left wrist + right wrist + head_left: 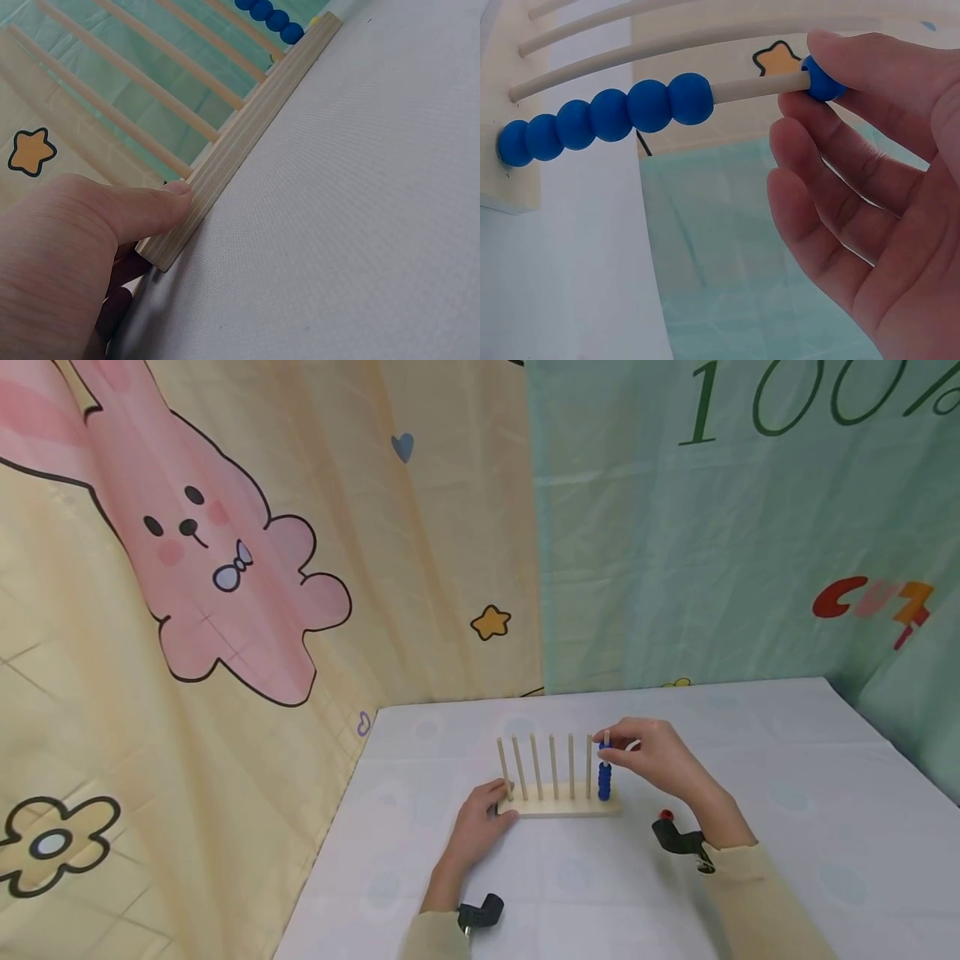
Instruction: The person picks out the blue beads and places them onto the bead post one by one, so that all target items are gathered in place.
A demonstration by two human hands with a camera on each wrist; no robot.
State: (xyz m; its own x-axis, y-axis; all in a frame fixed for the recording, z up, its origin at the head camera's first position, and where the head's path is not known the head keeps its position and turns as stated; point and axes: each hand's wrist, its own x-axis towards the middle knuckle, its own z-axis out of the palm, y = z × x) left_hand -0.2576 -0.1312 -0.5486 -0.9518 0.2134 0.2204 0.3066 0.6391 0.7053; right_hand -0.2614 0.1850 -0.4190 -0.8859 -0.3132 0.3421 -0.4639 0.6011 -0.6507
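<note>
Here, what we see, line by line:

Counter (pixel 787 793): we see a white cloth over it; its left edge runs close to the yellow rabbit curtain (pixel 225 577), its far edge meets the green curtain (pixel 712 527). Broad bare cloth lies to the right of the work and in front of it.

Peg rack (pixel 558 806): we find it left of centre on the counter, near the left edge. Its wooden base runs left to right, and seven thin rods stand upright from it, long axes vertical.

Bead stack (pixel 604 782): we count five blue beads threaded at the foot of the rightmost rod (pixel 750 88).

Blue bead (pixel 823 79): it sits on the upper part of that rod, apart from the stack below.

Right hand (pixel 660 756): we see it pinching the blue bead between thumb and forefinger, the other fingers loosely spread.

Left hand (pixel 480 818): its thumb (pixel 146 206) presses the base's left end, and fingers curl behind that end, so it grips the rack.
</note>
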